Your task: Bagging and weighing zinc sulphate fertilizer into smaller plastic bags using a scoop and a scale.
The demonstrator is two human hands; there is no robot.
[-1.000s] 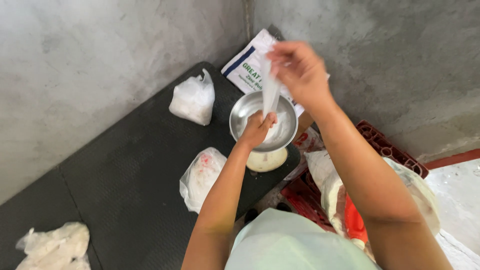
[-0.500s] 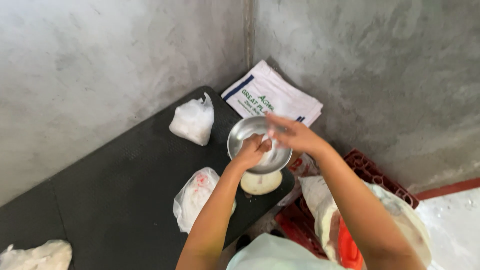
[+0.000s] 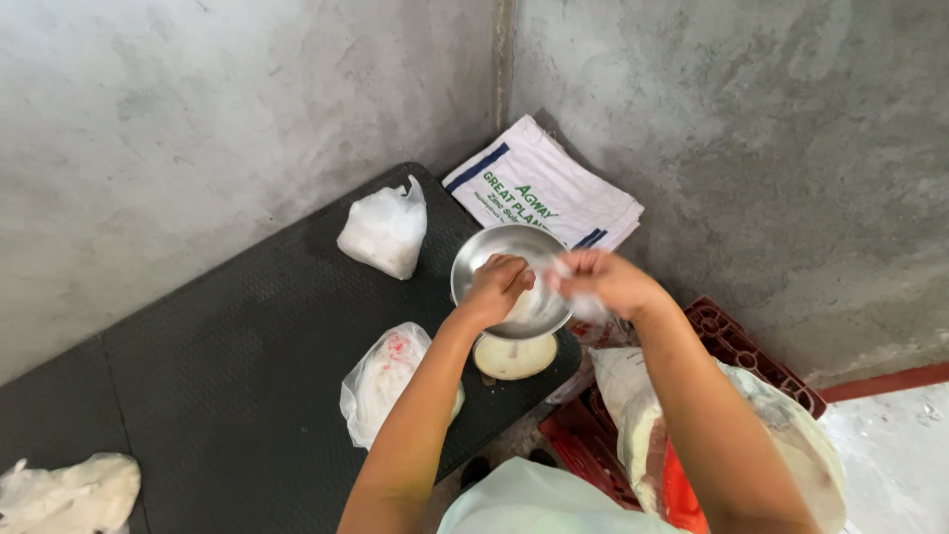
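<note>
A small clear plastic bag (image 3: 573,287) is pinched shut-fisted between the left hand (image 3: 497,289) and right hand (image 3: 605,282), directly over the steel bowl (image 3: 494,252). The step is judged to be filling or opening the bag; a steadier grip at its mouth seems required. Left of the bowl, the black mat (image 3: 227,356) offers open room; just beyond the bowl, the concrete wall (image 3: 692,119) closes in.

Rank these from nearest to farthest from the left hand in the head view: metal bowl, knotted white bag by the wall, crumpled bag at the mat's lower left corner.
1. metal bowl, under the left hand.
2. knotted white bag, up-left by the wall.
3. crumpled bag, far lower left.
</note>
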